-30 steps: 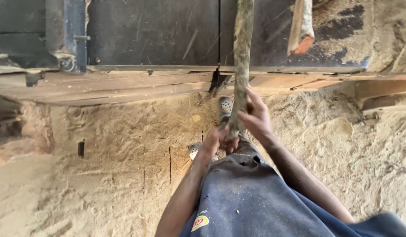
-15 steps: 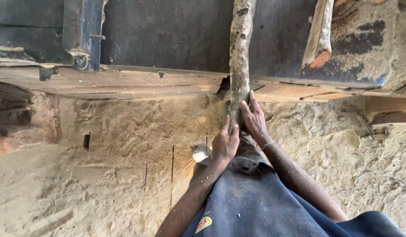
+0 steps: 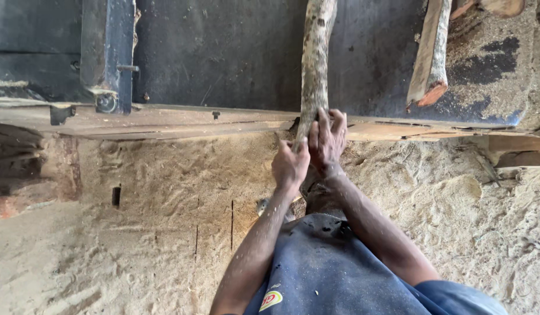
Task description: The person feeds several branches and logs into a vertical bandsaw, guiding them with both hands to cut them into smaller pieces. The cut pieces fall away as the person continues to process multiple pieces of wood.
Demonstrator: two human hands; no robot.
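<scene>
Two hands on one log (image 3: pixel 315 64), which runs from the centre up to 12 o'clock across the dark desk (image 3: pixel 223 52). Left hand (image 3: pixel 290 165) wrapped around the near end of the log, fingers closed on it. Right hand (image 3: pixel 327 139) just beside at 1 o'clock, fingers (image 3: pixel 324 119) spread narrow and pressed flat against the bark. One second piece of wood (image 3: pixel 430 55) at 1 o'clock, well apart from the log, reddish cut end facing down. One blue metal post (image 3: pixel 106 52) at 10 o'clock. Sawdust (image 3: pixel 165 233) covering the floor below, from 3 to 9 o'clock.
</scene>
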